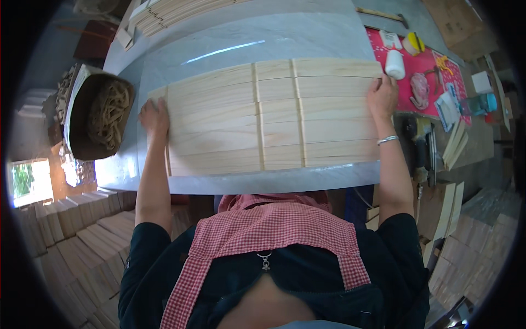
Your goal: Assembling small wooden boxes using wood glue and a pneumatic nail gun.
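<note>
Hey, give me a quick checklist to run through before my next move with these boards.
1. Left hand at the left end of the boards: ok.
2. Right hand at their right end: ok.
3. Boards side by side on the table: ok.
4. Grooves lined up exactly: cannot tell; the picture bends straight edges.
5. White bottle clear of the boards: cannot tell; it is close by their far right corner.
6. Hammer off the boards: ok.

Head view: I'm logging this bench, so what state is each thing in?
Wooden boards: flat, side by side, grooves roughly aligned.
Left hand: open, at the boards' left end.
Right hand: slightly bent, at the boards' right end.
Box: open, pale strips inside.
Hammer: lying down.
Blue-capped bottle: closed.
White bottle: cannot tell whether capped.
</note>
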Demonstrator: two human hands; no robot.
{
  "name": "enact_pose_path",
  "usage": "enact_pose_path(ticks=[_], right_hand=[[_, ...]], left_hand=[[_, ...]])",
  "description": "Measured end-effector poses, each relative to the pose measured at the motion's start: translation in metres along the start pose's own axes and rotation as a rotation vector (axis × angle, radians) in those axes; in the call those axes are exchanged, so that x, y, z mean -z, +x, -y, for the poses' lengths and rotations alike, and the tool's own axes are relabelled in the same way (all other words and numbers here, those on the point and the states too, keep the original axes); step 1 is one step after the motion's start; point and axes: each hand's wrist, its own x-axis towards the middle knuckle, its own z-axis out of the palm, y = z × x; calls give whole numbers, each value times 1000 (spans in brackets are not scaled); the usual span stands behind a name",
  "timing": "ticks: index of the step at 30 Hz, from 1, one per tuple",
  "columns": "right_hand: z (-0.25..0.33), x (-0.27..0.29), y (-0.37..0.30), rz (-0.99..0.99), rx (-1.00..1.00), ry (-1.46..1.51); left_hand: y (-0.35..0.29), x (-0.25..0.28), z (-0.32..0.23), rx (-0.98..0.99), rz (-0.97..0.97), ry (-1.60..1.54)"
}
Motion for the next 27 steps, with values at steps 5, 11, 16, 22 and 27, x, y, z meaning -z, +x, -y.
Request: enact_pose_path(ticks=[5,11,16,22,27], right_hand=[[4,26,-4,-19,-56,-55],[-48,104,-55,-307,2,-50],[-106,138,-106,-70,-176,-194],[-147,137,-89,-24,-302,-348],[-114,101,-20,-226,-132,-69]], left_hand=[[5,1,10,-11,56,23],[-7,13,-7,45,25,48],[-12,19,-50,-78,-118,39],[-62,18,-168,-632,-189,-218],[-132,56,-310,-929,115,-290]])
